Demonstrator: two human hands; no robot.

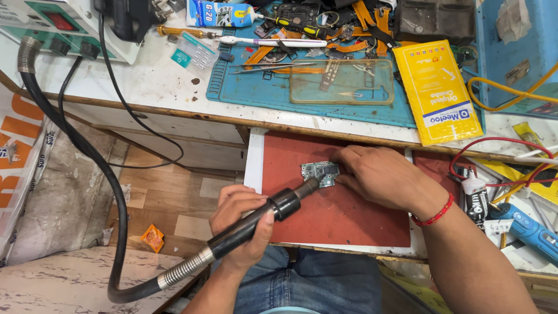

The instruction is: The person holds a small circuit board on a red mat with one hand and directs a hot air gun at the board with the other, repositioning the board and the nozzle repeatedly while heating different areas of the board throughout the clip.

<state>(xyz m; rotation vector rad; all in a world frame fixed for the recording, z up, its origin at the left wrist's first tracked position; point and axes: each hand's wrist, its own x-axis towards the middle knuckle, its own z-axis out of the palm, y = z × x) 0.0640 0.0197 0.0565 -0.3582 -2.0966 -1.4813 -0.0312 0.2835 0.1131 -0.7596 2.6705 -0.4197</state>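
- At frame centre we see a small green printed circuit board [321,172], flat on a red mat [343,215].
- Our left hand [241,224] grasps a black hot-air wand [264,218], nozzle at the board.
- Our right hand [378,174] pinches the board's right edge.

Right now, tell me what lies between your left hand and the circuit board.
In the head view, only the hot-air wand spans from left hand to circuit board, over red mat.

Small green circuit board [321,172] lies flat on red mat [337,215], black hot-air nozzle [256,222] touching it.
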